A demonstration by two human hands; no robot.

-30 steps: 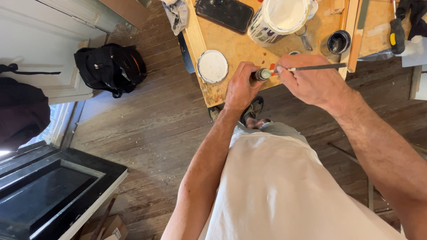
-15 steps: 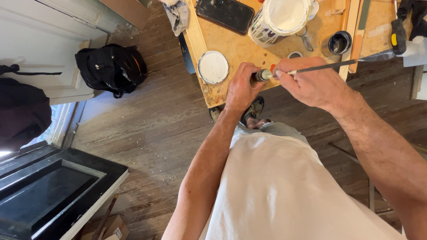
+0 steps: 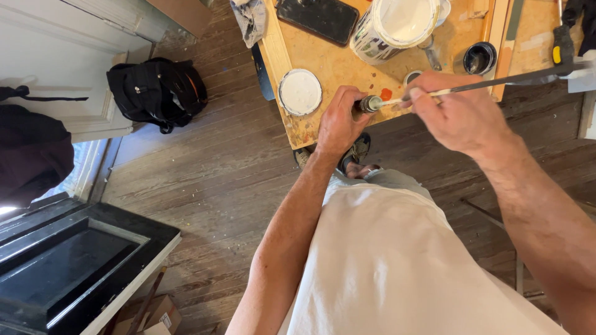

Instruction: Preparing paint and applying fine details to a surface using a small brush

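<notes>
Head view, looking straight down past a white shirt front (image 3: 397, 267) to a worn plank floor (image 3: 217, 180). Left hand (image 3: 338, 124): fingers curled tight around a small dark bottle (image 3: 370, 103), held on its side over the near edge of the counter (image 3: 347, 68); the bottle's mouth points toward the right hand. Right hand (image 3: 456, 115): fingers pressed together, pinching a long thin brush handle (image 3: 496, 82) that runs off to the right; its pale tip sits at the bottle's mouth, exact contact not resolvable. Sandalled foot (image 3: 357, 152) visible on the floor just below the counter edge. On the counter, just left of the left hand: a round white paint lid (image 3: 300, 92), lying flat. Beyond the hands: an open can of white paint (image 3: 397, 25), sides smeared, and to its right a small dark jar (image 3: 479, 58). At the far edge, a dark flat rectangular slab (image 3: 316, 17) and a crumpled rag (image 3: 248, 18) hanging at the corner. Well apart on the floor to the left: black backpack (image 3: 158, 92) against a white door (image 3: 56, 68).
</notes>
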